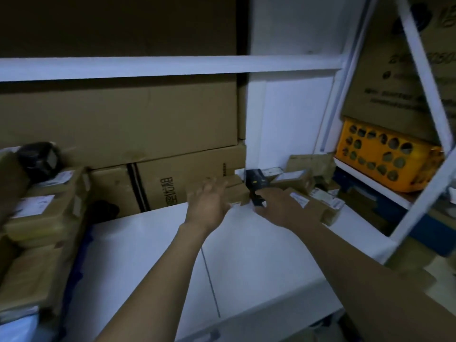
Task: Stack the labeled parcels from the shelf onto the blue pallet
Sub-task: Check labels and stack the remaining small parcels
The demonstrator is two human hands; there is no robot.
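My left hand (209, 201) reaches onto the white shelf (246, 248) with fingers spread, its fingertips against a small brown parcel (238, 191) at the back. My right hand (278, 208) is curled around the lower part of a black handheld device (255, 182) just right of that parcel. Behind and right of my right hand lie several small labeled parcels (294, 178), one (323, 206) touching my wrist. A stack of labeled parcels (42, 211) stands at the left. Whether the blue edge (81, 255) under that stack is the pallet I cannot tell.
Large cardboard cartons (123, 122) fill the back of the shelf under a white crossbar (172, 66). A yellow perforated basket (385, 159) sits on the right-hand shelf behind a slanted white frame bar (429, 77). A dark wrapped bundle (40, 157) rests on the left stack.
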